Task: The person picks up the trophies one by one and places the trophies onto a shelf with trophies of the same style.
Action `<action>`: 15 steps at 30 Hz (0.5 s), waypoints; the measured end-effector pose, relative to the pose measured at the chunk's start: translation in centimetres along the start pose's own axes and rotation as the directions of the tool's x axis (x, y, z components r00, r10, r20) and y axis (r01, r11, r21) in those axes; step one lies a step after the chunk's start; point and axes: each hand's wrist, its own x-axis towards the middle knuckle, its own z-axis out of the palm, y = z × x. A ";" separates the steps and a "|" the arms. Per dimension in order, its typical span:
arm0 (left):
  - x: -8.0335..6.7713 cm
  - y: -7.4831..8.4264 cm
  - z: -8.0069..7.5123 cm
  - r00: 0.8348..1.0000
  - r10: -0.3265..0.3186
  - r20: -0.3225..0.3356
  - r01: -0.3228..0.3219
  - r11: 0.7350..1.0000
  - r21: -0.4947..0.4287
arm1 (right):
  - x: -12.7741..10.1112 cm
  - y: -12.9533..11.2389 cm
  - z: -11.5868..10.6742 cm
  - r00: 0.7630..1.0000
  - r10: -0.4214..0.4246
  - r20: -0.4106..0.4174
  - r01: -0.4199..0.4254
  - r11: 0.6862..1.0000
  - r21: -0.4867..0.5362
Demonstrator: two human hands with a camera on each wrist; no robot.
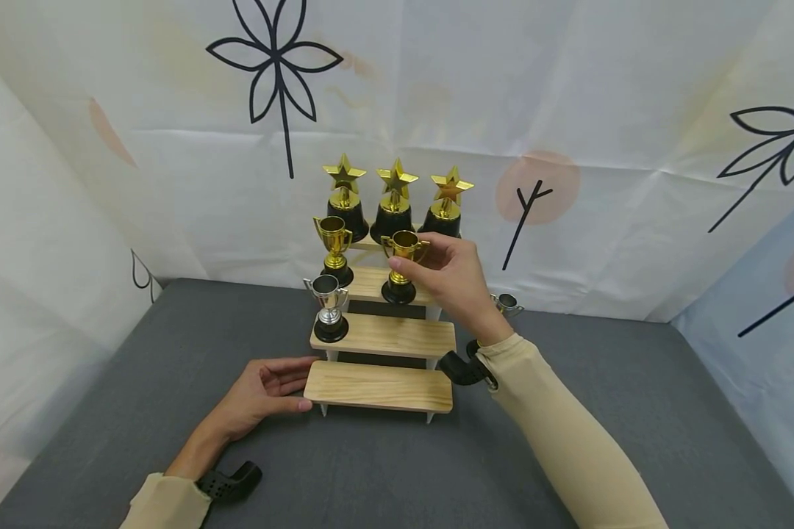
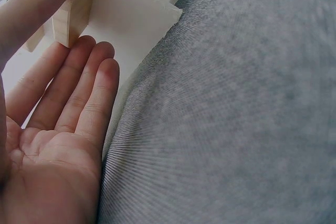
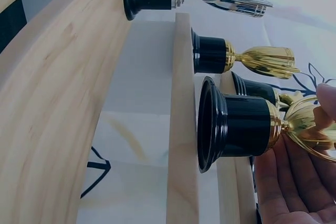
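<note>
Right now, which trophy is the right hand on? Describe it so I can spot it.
Find the wooden stepped stand mid-table. On its third step up stand two gold cups; the right hand pinches the right-hand gold cup.

Stepped stand (image 1: 378,387) on table (image 1: 569,353): three star trophies (image 1: 395,198) on top step, two cup trophies (image 1: 334,250) on the step below, one cup (image 1: 328,308) left on the next step down.

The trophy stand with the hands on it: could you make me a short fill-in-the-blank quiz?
1. The right hand pinches a ____ cup trophy.
2. The top step holds ____ star trophies.
3. The silver cup stands on the stand's ____ end.
4. The left hand touches the ____ step.

Missing words: gold; three; left; lowest
</note>
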 end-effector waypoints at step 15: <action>0.0 0.0 0.0 1.000 0.004 0.000 -0.004 1.000 0.005 | 0.9 0.5 0.5 1.000 0.004 -0.008 -0.004 1.000 0.011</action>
